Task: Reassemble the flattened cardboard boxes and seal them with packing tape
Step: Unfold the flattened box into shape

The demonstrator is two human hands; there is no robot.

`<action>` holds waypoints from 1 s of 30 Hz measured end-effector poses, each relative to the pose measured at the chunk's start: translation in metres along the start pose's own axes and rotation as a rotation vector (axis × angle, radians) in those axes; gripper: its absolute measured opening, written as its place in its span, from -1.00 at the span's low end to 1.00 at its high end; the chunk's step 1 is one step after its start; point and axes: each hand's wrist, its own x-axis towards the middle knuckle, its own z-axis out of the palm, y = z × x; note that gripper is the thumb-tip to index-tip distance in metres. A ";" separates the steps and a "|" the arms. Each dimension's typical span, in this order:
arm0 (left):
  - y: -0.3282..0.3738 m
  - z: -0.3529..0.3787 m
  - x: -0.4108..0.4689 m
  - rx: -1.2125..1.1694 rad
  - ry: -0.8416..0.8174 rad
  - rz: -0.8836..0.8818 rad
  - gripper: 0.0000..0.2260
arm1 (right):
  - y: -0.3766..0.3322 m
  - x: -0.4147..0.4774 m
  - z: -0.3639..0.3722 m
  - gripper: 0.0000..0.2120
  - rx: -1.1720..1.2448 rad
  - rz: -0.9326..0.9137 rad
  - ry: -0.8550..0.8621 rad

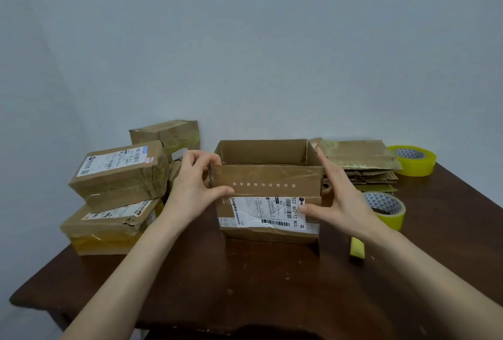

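The dark wooden tabletop [258, 285] carried everything. At its centre stood the open cardboard box [268, 192], squared up, top open, its near flap raised and a shipping label [268, 213] on the near wall. Three sealed boxes [119, 176] were stacked at the left, a pile of flattened boxes [359, 161] lay at the far right, and two rolls of yellowish packing tape stood beside it, one far [412, 160], one nearer [386, 209]. A small yellow object [357, 247] lay near the right forearm; what it was could not be told.

The chief risk, as I judged it, was the box racking back towards flat: nothing visible braced its walls, so uneven pressure from either side could skew it. The worn, creased flap might also fold off its score line and leave a seam the tape would not bridge.

The left hand [196, 181] held the near flap's left corner, its grip pinching the cardboard between thumb in front and fingers curled over the top edge. The right hand [343, 198] stood spread, palm flat against the box's right wall, thumb [313, 210] lying across the label, holding nothing. Both forearms reached in from the near edge.
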 end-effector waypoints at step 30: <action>-0.008 0.023 0.042 -0.295 -0.319 -0.377 -0.18 | 0.005 0.045 0.006 0.33 0.500 0.331 -0.254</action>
